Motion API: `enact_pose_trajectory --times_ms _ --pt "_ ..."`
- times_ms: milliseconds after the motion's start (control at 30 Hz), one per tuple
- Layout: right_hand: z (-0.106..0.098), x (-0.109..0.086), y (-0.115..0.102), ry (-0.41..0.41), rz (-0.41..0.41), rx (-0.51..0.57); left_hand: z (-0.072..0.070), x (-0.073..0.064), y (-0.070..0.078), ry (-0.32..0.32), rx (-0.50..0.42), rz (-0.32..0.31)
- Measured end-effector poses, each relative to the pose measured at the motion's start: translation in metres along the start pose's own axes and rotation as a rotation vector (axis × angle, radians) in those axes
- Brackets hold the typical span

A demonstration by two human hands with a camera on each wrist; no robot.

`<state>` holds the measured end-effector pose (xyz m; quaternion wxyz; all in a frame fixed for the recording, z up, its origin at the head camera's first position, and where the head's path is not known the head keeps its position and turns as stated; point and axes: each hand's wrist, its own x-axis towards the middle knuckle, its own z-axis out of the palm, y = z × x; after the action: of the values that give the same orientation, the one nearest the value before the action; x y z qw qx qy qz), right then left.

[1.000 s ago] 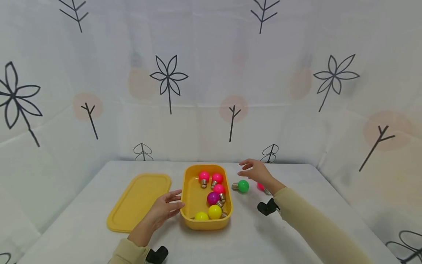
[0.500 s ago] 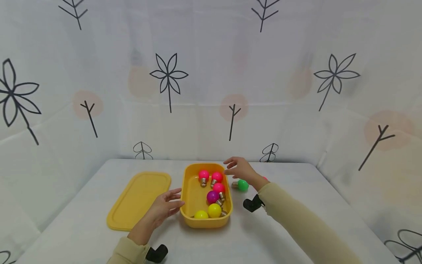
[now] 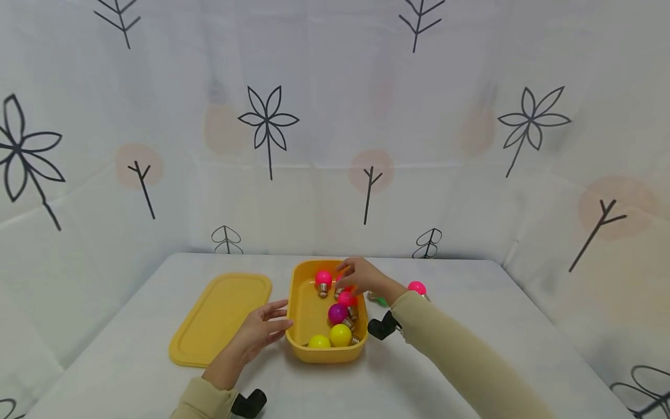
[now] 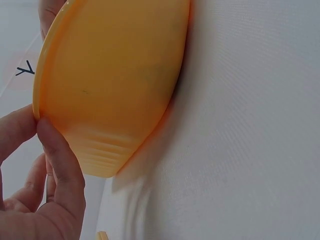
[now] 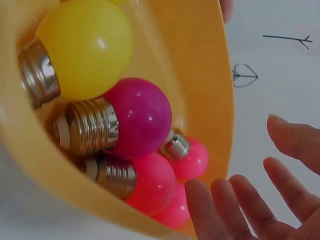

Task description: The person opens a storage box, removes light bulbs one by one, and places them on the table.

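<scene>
A yellow plastic box (image 3: 327, 354) stands on the table with several light bulbs inside. Among them are a purple bulb (image 3: 337, 314), a yellow bulb (image 3: 341, 336) and a pink bulb (image 3: 323, 279). My left hand (image 3: 262, 329) pinches the box's left rim between thumb and fingertips, as the left wrist view shows. Over the right far part of the box is my right hand (image 3: 366, 276), fingers spread and holding nothing. It covers some of the pink bulbs below it. In the right wrist view, those fingertips lie close to a pink bulb (image 5: 172, 210).
A flat yellow lid (image 3: 222, 320) lies left of the box. To the right, a green bulb (image 3: 381, 301) is mostly hidden behind the right wrist, and another pink bulb (image 3: 417, 287) lies past it. A patterned white cloth hangs behind the table.
My right hand has moved left, from above the bulbs on the table to over the box. The outer pink bulb shows more, the green one less. My left hand has stayed at the rim.
</scene>
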<state>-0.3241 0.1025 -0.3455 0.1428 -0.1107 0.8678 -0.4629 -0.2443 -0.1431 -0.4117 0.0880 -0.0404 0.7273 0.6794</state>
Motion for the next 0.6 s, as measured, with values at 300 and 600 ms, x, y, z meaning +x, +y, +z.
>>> enact_pose_trajectory --times_ms 300,600 --pt "0.018 0.001 -0.002 -0.155 0.010 -0.071 -0.001 -0.002 0.001 0.001 0.005 0.004" --pt "0.035 0.004 -0.008 -0.246 -0.060 -0.054 -0.001 -0.001 0.000 -0.003 -0.005 0.002"
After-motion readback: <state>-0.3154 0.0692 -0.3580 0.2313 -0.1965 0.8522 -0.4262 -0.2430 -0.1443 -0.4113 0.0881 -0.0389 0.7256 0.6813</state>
